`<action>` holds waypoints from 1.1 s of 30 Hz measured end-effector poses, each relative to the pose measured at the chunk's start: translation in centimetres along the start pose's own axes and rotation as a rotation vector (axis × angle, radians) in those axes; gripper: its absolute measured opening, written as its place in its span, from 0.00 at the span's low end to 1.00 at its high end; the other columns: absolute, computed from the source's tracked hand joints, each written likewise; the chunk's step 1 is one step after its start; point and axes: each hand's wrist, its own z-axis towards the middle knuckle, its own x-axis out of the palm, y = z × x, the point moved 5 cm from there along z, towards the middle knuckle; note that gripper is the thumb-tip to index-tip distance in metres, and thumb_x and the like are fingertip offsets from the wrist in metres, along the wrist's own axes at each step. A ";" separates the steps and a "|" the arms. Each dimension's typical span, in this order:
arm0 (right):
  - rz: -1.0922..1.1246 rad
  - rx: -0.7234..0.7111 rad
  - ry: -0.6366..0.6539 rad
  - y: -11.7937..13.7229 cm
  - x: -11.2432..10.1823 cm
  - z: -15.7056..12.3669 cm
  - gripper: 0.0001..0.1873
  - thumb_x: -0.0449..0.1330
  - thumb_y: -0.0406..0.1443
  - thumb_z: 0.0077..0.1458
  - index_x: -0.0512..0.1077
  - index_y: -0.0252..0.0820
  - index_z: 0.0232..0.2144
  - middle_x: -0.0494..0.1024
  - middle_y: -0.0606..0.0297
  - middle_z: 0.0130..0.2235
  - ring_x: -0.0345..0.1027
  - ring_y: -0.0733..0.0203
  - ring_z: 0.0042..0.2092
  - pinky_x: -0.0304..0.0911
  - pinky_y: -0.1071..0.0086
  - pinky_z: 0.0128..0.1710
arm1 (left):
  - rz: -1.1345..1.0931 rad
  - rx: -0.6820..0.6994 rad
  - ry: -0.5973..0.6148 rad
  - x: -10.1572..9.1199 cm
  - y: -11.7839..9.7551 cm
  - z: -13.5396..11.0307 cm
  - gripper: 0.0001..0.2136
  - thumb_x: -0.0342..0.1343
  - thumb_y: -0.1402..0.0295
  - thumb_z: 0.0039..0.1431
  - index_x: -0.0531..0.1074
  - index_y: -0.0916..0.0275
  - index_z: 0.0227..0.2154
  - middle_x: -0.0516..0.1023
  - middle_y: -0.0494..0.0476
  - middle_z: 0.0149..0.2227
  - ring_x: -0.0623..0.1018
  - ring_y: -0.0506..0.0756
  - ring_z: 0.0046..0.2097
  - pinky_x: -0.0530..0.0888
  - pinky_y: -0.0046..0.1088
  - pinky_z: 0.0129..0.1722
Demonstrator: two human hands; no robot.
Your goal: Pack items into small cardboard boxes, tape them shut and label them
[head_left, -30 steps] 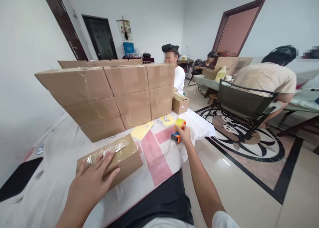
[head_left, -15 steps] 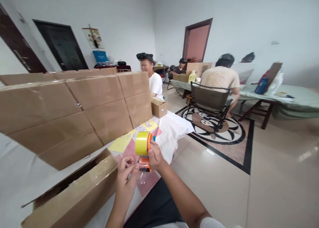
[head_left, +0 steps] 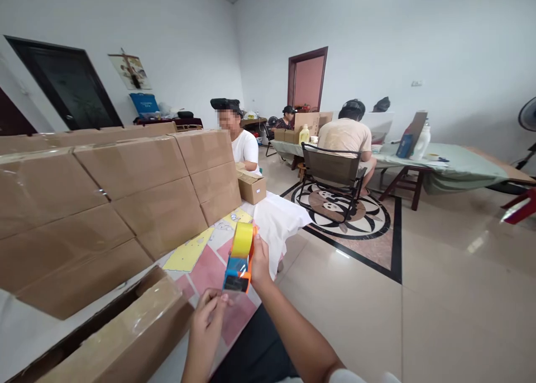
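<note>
Tape dispenser in one hand, loose end (I think) in the other
Right hand (head_left: pixel 258 260) has the orange-and-blue tape dispenser (head_left: pixel 237 265) gripped over the worktop's cloth (head_left: pixel 209 268), yellow roll (head_left: pixel 242 240) on top; left hand (head_left: pixel 207 313) is pinching just below its front, on what looks like clear tape, though it's too faint to swear to. My worry: a slack pinch could let the tape spring back or stick to itself, or the wrinkly white, pink and yellow cloth could catch it. A stray elbow might also bump the gappy open box (head_left: pixel 129 330) toward the stacked cartons (head_left: pixel 165 187). Room's white-walled with a shiny tiled floor (head_left: pixel 448 271), and a person in beige (head_left: pixel 343 134) sits by a green-covered worktop (head_left: pixel 464 168).
</note>
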 end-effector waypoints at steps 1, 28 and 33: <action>0.026 0.037 -0.016 -0.2 0.0 -0.6 0.29 0.60 0.61 0.54 0.74 0.41 0.37 0.75 0.65 0.33 0.68 0.60 0.36 0.66 0.69 0.35 | -0.016 0.006 -0.004 -0.1 0.1 -0.2 0.23 0.54 0.48 0.63 0.79 0.61 0.24 0.74 0.56 0.30 0.78 0.56 0.36 0.75 0.27 0.37; -0.060 0.036 0.120 3.0 1.4 -4.8 0.29 0.58 0.61 0.57 0.67 0.42 0.27 0.66 0.69 0.25 0.59 0.65 0.27 0.62 0.71 0.28 | -0.177 -0.061 -0.053 -1.7 -0.2 -1.7 0.28 0.58 0.44 0.58 0.68 0.62 0.15 0.69 0.55 0.26 0.71 0.55 0.31 0.70 0.29 0.33; -0.050 0.007 0.152 4.1 1.5 -5.0 0.25 0.63 0.57 0.55 0.72 0.40 0.35 0.72 0.68 0.30 0.64 0.65 0.30 0.64 0.72 0.31 | -0.164 -0.057 -0.074 -1.9 -1.9 -2.0 0.28 0.57 0.45 0.59 0.63 0.62 0.14 0.66 0.53 0.24 0.69 0.53 0.29 0.67 0.28 0.32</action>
